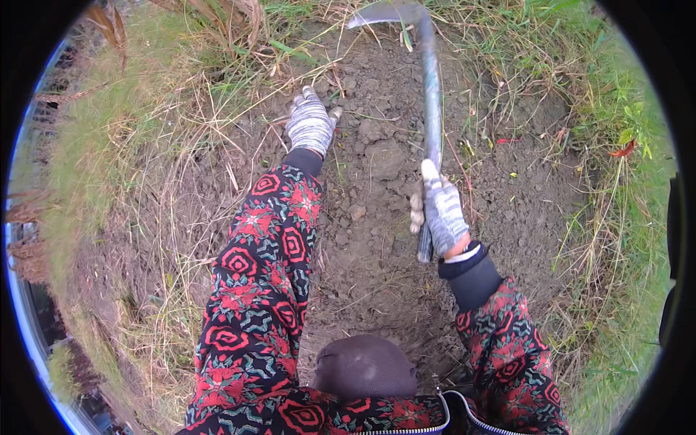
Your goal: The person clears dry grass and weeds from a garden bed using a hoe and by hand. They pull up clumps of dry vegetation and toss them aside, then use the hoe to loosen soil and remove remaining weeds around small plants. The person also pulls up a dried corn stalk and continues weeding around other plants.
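Note:
My right hand (pixel 443 209), in a grey and white knit glove, is closed around the handle of a sickle (pixel 431 98). Its long shaft points away from me, and the curved metal blade, bent to the left, lies over grass at the top of the view. My left hand (pixel 311 122), gloved alike, reaches forward low over the soil (pixel 383 157), close to thin dry stalks. Its fingers are partly hidden, and no tool shows in it. Both arms wear patterned sleeves with dark cuffs.
Dry and green grass (pixel 228 81) borders the bare soil on the left, with more grass (pixel 603 206) on the right. Dried broad leaves (pixel 239 16) stand at the upper left. A covered knee (pixel 364 367) is at the bottom. Small red scraps lie at the right.

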`<state>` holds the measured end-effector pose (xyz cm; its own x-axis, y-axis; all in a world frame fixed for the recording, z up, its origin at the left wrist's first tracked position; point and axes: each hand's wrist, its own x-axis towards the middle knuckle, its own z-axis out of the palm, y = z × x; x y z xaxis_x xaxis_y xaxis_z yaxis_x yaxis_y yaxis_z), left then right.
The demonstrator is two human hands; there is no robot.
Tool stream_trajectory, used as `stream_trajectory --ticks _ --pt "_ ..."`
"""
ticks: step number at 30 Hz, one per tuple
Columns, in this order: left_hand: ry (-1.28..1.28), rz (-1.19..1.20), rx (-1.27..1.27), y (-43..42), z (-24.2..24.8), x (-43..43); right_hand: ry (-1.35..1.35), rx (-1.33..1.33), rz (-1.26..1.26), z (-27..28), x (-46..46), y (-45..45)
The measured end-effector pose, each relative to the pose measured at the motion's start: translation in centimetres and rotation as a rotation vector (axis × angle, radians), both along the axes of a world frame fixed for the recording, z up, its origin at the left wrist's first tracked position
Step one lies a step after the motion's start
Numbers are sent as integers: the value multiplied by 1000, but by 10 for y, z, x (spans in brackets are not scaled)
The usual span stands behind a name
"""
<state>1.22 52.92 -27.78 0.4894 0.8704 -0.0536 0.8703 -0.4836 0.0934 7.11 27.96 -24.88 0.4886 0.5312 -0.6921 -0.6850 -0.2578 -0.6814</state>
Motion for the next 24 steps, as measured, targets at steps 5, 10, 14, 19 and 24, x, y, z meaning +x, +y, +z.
stream_trajectory --ticks 5,10,14,19,24 --pt "44 60 -36 10 2 -23 116 54 36 -8 -28 12" --pt "-242 60 -104 -8 7 -33 59 -146 73 -6 -29 -26" --pt "-141 -66 -52 -22 -11 -25 19 79 -28 -5 4 24" --pt "-77 -100 -124 -40 -33 -46 126 -182 163 -3 -20 23" --pt "-115 -86 -277 -63 -42 -107 -18 -70 130 -19 -4 -69"
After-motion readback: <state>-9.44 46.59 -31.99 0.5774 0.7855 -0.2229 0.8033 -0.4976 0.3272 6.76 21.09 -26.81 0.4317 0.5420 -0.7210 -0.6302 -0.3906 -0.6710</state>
